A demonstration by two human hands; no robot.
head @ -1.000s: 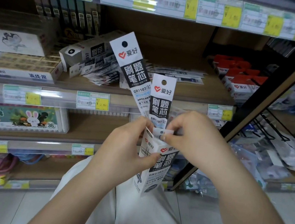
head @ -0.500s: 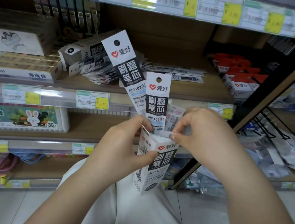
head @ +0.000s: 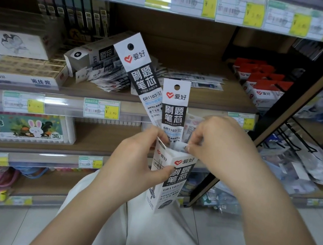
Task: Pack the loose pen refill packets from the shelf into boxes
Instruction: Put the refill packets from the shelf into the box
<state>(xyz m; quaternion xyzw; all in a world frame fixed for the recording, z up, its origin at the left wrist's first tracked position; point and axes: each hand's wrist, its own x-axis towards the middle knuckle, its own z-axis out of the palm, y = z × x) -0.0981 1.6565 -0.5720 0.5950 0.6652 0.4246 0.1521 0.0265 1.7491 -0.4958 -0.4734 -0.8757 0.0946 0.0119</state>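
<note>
My left hand [head: 132, 157] grips a tall white and black refill box [head: 169, 182], held upright with its top open. Several refill packets stick out of the opening: one leans left [head: 140, 75], one stands straight [head: 174, 105], and a third shows its back beside it [head: 191, 126]. My right hand [head: 220, 148] pinches the box's top flap at the right side of the opening. Loose packets [head: 111, 79] lie in a pile on the wooden shelf [head: 209, 104] behind, next to a tipped white box [head: 91, 56].
Red and white boxes [head: 262, 88] stand at the shelf's right end. A few flat packets [head: 198, 82] lie at the shelf's middle. A yellow eraser tray [head: 26, 71] sits at the left. A wire rack [head: 306, 144] with bagged goods stands at the right.
The leaning packet has tilted a little further left. My right hand has shifted slightly along the box's top flap. The box stays in my left hand.
</note>
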